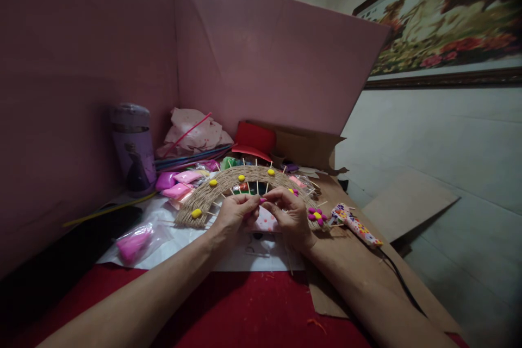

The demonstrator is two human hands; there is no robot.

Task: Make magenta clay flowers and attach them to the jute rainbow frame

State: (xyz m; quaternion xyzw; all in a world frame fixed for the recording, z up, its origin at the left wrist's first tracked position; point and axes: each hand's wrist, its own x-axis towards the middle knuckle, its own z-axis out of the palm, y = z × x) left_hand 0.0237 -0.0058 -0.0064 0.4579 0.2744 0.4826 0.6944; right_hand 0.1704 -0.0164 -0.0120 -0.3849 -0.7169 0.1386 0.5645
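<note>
Between the fingertips of my left hand (238,215) and my right hand (290,218) is a small piece of magenta clay (262,200), pinched from both sides. Just behind my hands lies an arch of woven twine on thin sticks (228,178). Yellow clay dots (213,182) sit along the arch. At its right end is a clay flower (317,216) with magenta petals round a yellow centre. A second flower, near the right hand, is partly hidden by it.
Packets of pink clay (177,191) lie left of the arch, with another bagged pink lump (134,244) nearer me. A purple tumbler (134,149) stands at the back left. A flower-patterned glue gun (356,225) with a black cord rests on cardboard at the right.
</note>
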